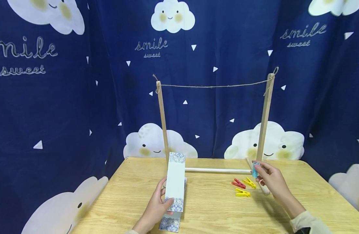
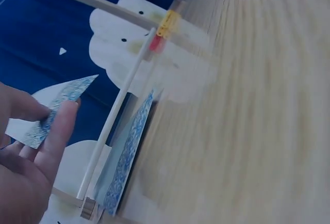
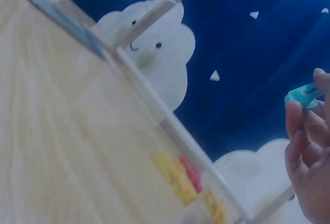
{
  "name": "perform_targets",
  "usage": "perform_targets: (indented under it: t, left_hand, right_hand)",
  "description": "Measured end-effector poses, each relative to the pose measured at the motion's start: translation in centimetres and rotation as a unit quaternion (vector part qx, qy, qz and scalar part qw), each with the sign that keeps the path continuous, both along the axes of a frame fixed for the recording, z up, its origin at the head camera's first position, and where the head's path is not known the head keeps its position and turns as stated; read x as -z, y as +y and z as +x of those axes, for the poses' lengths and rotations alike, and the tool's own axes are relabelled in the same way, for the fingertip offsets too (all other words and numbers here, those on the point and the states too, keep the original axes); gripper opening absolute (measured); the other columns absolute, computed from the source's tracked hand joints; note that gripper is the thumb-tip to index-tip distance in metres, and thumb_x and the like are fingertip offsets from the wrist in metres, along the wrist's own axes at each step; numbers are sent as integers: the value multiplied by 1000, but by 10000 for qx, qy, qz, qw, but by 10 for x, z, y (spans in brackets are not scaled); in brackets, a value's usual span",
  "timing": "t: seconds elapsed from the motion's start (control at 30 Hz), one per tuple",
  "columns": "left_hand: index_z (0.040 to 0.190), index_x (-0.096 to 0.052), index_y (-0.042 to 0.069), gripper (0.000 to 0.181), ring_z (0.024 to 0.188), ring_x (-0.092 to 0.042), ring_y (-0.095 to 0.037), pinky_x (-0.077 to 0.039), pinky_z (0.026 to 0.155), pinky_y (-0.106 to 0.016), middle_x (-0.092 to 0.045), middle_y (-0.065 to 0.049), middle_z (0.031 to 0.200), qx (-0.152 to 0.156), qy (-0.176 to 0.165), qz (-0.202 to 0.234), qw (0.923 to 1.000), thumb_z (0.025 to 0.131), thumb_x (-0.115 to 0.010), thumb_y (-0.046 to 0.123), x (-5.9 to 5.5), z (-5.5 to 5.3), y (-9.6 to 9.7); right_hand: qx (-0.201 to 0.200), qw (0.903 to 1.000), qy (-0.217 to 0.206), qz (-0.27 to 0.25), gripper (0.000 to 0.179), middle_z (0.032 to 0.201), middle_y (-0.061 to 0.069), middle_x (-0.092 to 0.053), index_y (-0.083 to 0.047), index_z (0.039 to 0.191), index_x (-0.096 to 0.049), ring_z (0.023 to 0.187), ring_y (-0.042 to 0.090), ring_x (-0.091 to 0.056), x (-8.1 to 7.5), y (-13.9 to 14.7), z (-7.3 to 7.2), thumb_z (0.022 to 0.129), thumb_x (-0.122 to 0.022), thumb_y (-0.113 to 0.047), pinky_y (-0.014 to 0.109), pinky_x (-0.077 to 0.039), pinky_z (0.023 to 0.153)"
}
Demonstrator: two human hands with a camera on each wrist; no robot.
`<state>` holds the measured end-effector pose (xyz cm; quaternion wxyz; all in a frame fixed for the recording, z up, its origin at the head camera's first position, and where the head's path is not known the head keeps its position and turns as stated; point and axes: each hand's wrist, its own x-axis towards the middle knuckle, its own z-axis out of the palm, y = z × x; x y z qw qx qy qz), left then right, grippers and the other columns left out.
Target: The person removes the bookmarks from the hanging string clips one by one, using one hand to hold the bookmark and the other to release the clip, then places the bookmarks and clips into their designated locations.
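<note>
My left hand [image 1: 154, 208] pinches the lower end of a pale paper strip [image 1: 175, 182] with blue lacy patterns at both ends, held upright above the table. Below it, partly covered, a second patterned strip [image 1: 170, 224] lies on the wood. Between thumb and fingers of my right hand [image 1: 271, 180] is a turquoise clothespin [image 1: 255, 169], raised in front of the right post's base. In the right wrist view the turquoise clothespin [image 3: 304, 96] shows between the fingertips. Under that hand lie a red clothespin [image 1: 238, 183] and two yellow clothespins [image 1: 242, 192].
A thin string [image 1: 211, 86] hangs between two upright wooden posts, the left post [image 1: 162, 117] and the right post [image 1: 265, 113]. A white rod [image 1: 217, 170] joins them low down. Behind the wooden table [image 1: 214, 208] hangs a dark blue curtain [image 1: 214, 130] with clouds.
</note>
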<state>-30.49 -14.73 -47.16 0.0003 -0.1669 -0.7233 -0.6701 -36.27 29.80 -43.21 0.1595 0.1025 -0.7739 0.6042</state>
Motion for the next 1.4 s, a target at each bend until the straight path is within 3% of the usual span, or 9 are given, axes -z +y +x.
perform_targets:
  t: [0.1,0.27,0.57,0.7,0.8,0.9,1.07,1.23,1.4]
  left_hand:
    - [167,-7,21,96,57,-48,-8,-64,61,-45,-12,-43,158,96,-75,-127,9998,96,-66,-5,1,7,-3]
    - [166,-19,22,89,56,-46,-8,-63,56,-42,-20,-40,155,128,-55,-560,9983,95,-65,-8,1,18,-6]
    - [160,-28,-1,76,55,-47,-8,-63,55,-36,-20,-38,156,278,-287,-1047,9937,95,-67,-5,4,30,-13]
    - [158,-32,-5,74,58,-53,-13,-62,54,-34,-28,-34,157,369,-348,-1309,9901,95,-70,-3,6,27,-19]
    - [156,-34,-6,72,83,-68,-28,-63,66,-34,-38,-32,152,528,-381,-1437,9875,94,-71,-3,7,23,-25]
    - [155,-35,-8,72,104,-68,-35,-62,78,-34,-54,-28,137,646,-298,-1551,9853,93,-72,-4,7,20,-29]
    - [152,-42,-7,68,92,-66,-21,-59,72,-27,-61,-12,115,608,51,-1939,9791,92,-74,-2,6,17,-30]
    - [148,-51,-3,63,83,-52,-17,-50,62,-21,-49,-8,110,363,281,-2541,9661,91,-79,4,5,16,-31]
    - [144,-55,0,60,83,-49,-18,-47,64,-22,-47,-9,115,317,401,-2814,9582,91,-80,8,8,19,-34]
  right_hand:
    - [-13,9990,-207,402,53,95,12,-69,13,146,-46,68,16,-64,12,4,0,110,-54,-25,29,-56,52]
    - [-144,9948,-562,842,51,101,19,-68,15,147,-43,71,17,-64,28,13,-3,109,-57,-15,29,-56,54]
    - [-112,9790,-945,1803,54,95,10,-64,13,148,-43,67,17,-60,49,23,-5,104,-63,-12,27,-53,53]
    - [-109,9658,-690,2497,52,92,5,-67,11,142,-53,71,17,-63,58,23,-5,100,-70,-15,28,-53,52]
    - [91,9506,-248,3093,50,89,0,-68,10,135,-60,78,16,-65,64,23,-7,96,-75,-18,31,-55,58]
    - [311,9358,128,3509,48,85,-4,-66,9,129,-65,78,14,-63,67,21,-10,93,-79,-21,34,-54,65]
    - [441,9236,326,3795,46,83,-2,-63,7,125,-68,75,17,-57,68,20,-12,91,-81,-23,41,-53,66]
    - [499,9149,310,3993,44,101,13,-72,7,122,-70,90,31,-68,68,20,-11,91,-81,-23,55,-58,75]
    - [458,9156,133,3991,42,89,2,-67,2,121,-71,77,19,-61,70,18,-8,90,-82,-24,44,-55,65]
